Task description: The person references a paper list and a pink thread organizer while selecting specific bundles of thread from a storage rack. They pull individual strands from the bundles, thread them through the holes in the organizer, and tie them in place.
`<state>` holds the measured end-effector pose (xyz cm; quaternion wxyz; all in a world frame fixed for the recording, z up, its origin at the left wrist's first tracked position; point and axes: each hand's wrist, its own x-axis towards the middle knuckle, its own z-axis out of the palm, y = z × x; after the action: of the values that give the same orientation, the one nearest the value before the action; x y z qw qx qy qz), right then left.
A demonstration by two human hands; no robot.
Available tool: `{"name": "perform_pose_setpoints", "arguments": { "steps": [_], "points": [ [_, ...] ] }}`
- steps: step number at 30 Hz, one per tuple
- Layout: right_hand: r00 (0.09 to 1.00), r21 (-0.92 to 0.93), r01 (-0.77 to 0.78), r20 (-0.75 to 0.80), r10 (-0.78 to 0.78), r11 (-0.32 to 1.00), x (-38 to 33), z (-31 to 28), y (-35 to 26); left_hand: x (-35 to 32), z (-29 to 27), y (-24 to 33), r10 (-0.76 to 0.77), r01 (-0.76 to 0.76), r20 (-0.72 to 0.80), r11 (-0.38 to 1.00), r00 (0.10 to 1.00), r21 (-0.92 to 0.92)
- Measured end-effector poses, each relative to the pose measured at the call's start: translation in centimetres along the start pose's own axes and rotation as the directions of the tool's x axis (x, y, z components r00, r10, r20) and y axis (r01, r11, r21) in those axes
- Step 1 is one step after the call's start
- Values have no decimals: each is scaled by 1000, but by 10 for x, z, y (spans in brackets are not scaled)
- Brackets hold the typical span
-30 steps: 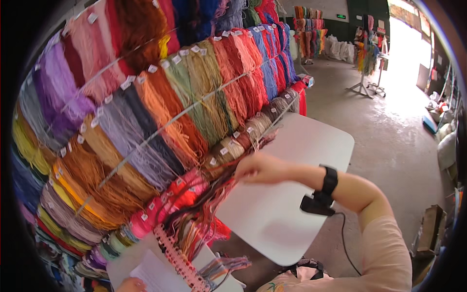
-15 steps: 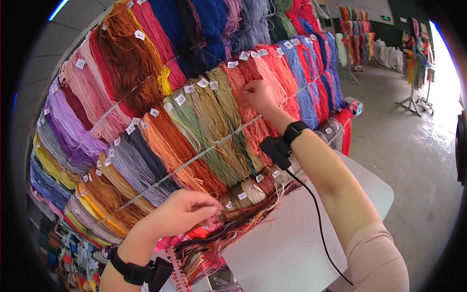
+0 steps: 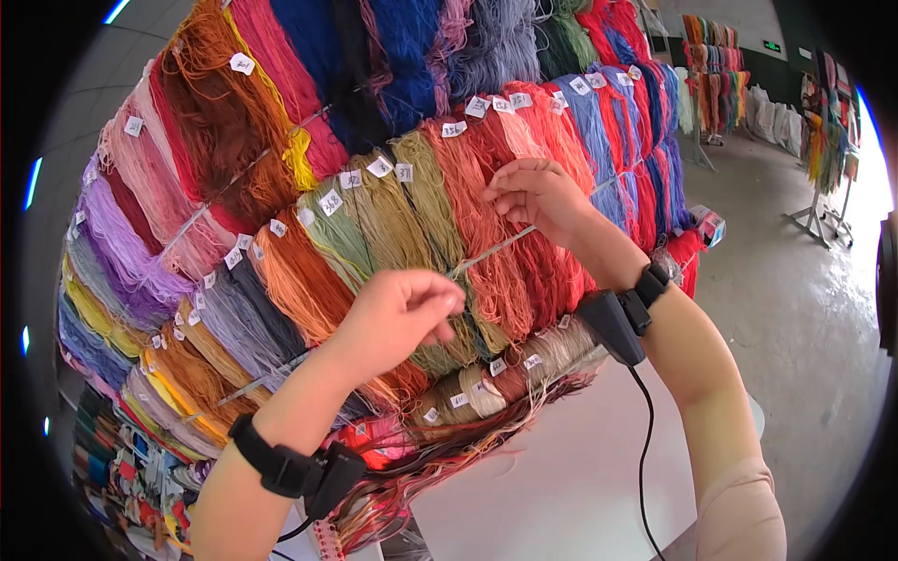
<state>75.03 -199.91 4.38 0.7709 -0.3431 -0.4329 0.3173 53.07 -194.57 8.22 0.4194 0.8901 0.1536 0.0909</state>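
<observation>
A rack hung with yarn hanks in many colours fills most of the view. My right hand (image 3: 543,201) is in front of the dark red hank (image 3: 482,154), its fingers curled in; any thread between them is too fine to see. My left hand (image 3: 402,313) is closed, thumb against fingers, in front of the olive hank (image 3: 426,196) and the orange-brown hank (image 3: 341,299). What it pinches, if anything, is hidden. A salmon hank (image 3: 458,187) hangs between the two hands. Each wrist bears a black strap with a small black box.
A metal bar (image 3: 496,248) crosses the hanks. Below lie a row of thread rolls (image 3: 482,397) and a bundle of mixed loose strands (image 3: 449,458) along the white table (image 3: 561,486). A black cable hangs from my right wrist. Yarn stands (image 3: 716,75) stand farther back on the right.
My left hand has risen toward the hanging hanks. My right hand has come down and to the right, away from the upper part of the red yarn. The view has shifted slightly.
</observation>
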Motion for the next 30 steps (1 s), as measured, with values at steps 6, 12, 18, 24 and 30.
{"name": "perform_pose_setpoints", "arguments": {
  "steps": [6, 12, 18, 24, 30],
  "points": [
    [867, -632, 206, -236, -438, 747, -3, -7, -5, 45, 1, 2, 99, -100, -115, 995, 988, -4],
    [876, -757, 398, 145, -460, 519, 13, 20, 30, 63, 12, -16, 499, -335, 154, 298, 853, 894],
    [821, -787, 299, -76, -565, 540, 29, 9, 50, 69, 5, -21, 402, -28, -13, 96, 916, 995],
    [845, -861, 159, -135, -517, 484, 28, 16, 49, 71, 7, -22, 466, 22, -59, 85, 883, 996],
    [971, -301, 177, -103, -216, 937, 18, -5, 39, 78, -3, -20, 586, -205, -218, 569, 780, 796]
  ]
}}
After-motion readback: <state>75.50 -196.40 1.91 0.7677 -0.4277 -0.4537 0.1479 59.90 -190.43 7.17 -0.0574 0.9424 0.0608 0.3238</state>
